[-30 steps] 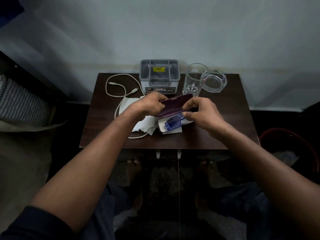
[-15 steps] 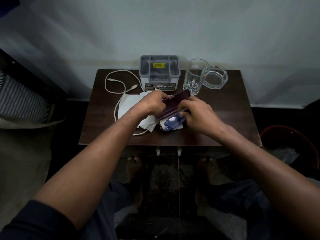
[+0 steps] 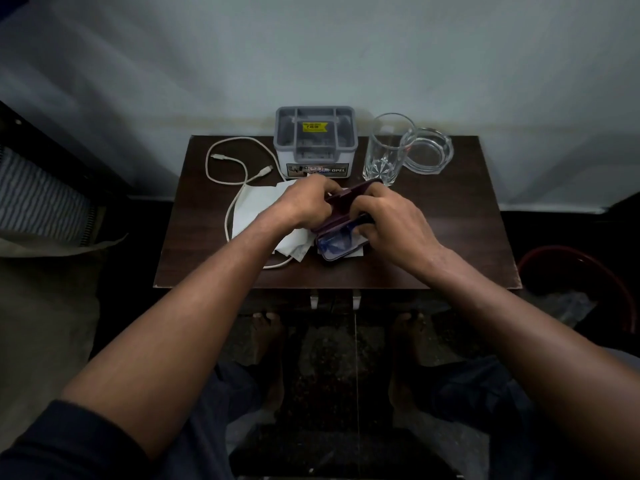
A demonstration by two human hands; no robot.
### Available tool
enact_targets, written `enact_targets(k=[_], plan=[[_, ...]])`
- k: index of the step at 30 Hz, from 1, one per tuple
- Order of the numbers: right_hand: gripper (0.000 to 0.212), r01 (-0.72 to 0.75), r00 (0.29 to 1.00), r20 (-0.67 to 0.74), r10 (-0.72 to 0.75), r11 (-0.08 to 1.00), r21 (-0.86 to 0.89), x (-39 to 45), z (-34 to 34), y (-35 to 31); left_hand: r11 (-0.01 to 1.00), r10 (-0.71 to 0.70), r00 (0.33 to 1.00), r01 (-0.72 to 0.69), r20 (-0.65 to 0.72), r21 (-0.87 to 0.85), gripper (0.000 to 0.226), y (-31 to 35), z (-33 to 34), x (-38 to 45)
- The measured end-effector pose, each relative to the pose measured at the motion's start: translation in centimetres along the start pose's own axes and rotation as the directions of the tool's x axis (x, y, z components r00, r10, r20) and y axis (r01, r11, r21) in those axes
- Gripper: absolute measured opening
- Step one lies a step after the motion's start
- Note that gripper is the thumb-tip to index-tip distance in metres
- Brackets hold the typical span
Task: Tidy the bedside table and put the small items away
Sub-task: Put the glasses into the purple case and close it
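Observation:
A dark maroon hinged case (image 3: 348, 197) lies open in the middle of the dark wooden bedside table (image 3: 450, 244). My left hand (image 3: 306, 204) grips its raised lid from the left. My right hand (image 3: 388, 220) holds the case from the right, fingers pressed into it. A blue translucent item (image 3: 334, 245) lies in the lower half of the case. Crumpled white tissues (image 3: 258, 211) lie under and left of the case. A white cable (image 3: 227, 168) loops across the table's back left.
A grey compartment organiser box (image 3: 316, 140) stands at the back centre by the wall. A tall empty glass (image 3: 386, 150) and a round glass ashtray (image 3: 427, 150) stand at the back right. A red bin (image 3: 581, 271) is on the floor at right, a striped mattress (image 3: 38, 199) at left.
Both hands have lowered the case onto the table over the blue item, which now lies inside it. My right hand has slid from the lid's edge down into the case.

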State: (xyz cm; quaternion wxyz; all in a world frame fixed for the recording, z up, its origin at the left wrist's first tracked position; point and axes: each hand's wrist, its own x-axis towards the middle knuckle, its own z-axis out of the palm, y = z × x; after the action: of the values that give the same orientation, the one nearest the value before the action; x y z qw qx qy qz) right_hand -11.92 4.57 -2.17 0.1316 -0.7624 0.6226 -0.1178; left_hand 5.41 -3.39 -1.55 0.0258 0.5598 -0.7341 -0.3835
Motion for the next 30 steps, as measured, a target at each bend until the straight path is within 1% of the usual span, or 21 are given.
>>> enact_targets(k=[2,6,10,11,13,15,18,19,20,21,22,23,24,25,26,28,30], plan=[[0.023,-0.011,1.000,-0.014,0.010,1.000,-0.012,0.1,0.1,-0.1,1.000,0.002,1.000,-0.002,-0.004,0.005,0.042,0.0,-0.1,0.0],[0.026,0.011,0.998,0.067,-0.008,0.999,-0.041,0.3,-0.2,0.2,0.999,0.017,1.000,-0.017,0.005,0.031,0.044,0.2,-0.1,-0.2],[0.027,0.012,0.996,0.087,-0.009,1.000,-0.028,0.4,-1.1,0.1,0.998,0.030,1.000,-0.030,0.001,0.050,0.039,0.4,-0.2,-0.4],[0.024,-0.018,0.997,0.073,0.020,1.000,-0.022,0.4,-1.6,0.2,0.998,0.029,1.000,-0.029,0.000,0.049,0.038,0.5,-0.1,-0.4],[0.018,-0.141,0.990,0.023,0.141,0.990,-0.003,0.7,-2.7,0.9,0.997,0.031,1.000,-0.030,-0.005,0.067,0.038,0.7,-0.1,-0.4],[0.014,-0.280,0.960,0.001,0.280,0.960,-0.012,1.1,-3.9,2.3,0.996,0.030,0.999,-0.029,-0.015,0.084,0.039,1.0,-0.1,-0.4],[0.002,-0.435,0.900,0.036,0.435,0.900,-0.008,1.2,-4.7,4.2,0.998,0.018,1.000,-0.019,0.006,0.068,0.043,1.3,-0.1,-0.5],[0.010,-0.481,0.876,0.058,0.478,0.877,0.028,1.2,-4.7,4.6,0.998,0.016,1.000,-0.017,0.019,0.052,0.042,1.2,-0.1,-0.5],[0.019,-0.521,0.853,0.095,0.512,0.847,0.107,1.2,-4.4,4.7,1.000,0.013,0.999,-0.014,0.030,0.024,0.040,1.1,-0.2,-0.5],[0.027,-0.557,0.831,0.148,0.537,0.801,0.221,1.2,-4.2,4.6,1.000,0.009,0.999,-0.008,0.037,-0.014,0.038,1.0,-0.3,-0.5],[0.033,-0.588,0.808,0.226,0.544,0.732,0.344,1.2,-3.9,4.2,0.998,0.003,0.999,-0.001,0.038,-0.056,0.036,0.8,-0.4,-0.5],[0.038,-0.620,0.784,0.326,0.529,0.639,0.455,1.3,-3.6,3.7,0.996,0.000,1.000,0.003,0.031,-0.091,0.034,0.7,-0.6,-0.5],[0.041,-0.653,0.756,0.427,0.497,0.523,0.548,1.3,-3.3,3.3,0.993,0.000,1.000,0.003,0.021,-0.116,0.033,0.6,-0.8,-0.4],[0.043,-0.678,0.732,0.510,0.452,0.405,0.614,1.2,-3.1,2.8,0.991,0.003,1.000,-0.001,0.010,-0.134,0.033,0.5,-0.9,-0.3],[0.041,-0.689,0.718,0.563,0.409,0.308,0.656,1.1,-2.9,2.4,0.990,0.007,1.000,-0.007,0.001,-0.144,0.034,0.4,-1.0,-0.3],[0.031,-0.683,0.714,0.596,0.367,0.183,0.707,1.0,-2.5,1.7,0.988,0.028,1.000,-0.029,-0.009,-0.149,0.034,0.2,-1.3,-0.2],[0.025,-0.648,0.723,0.578,0.379,0.084,0.757,1.1,-2.3,1.4,0.978,0.063,0.998,-0.057,0.026,-0.200,0.031,0.0,-1.7,-0.2]])
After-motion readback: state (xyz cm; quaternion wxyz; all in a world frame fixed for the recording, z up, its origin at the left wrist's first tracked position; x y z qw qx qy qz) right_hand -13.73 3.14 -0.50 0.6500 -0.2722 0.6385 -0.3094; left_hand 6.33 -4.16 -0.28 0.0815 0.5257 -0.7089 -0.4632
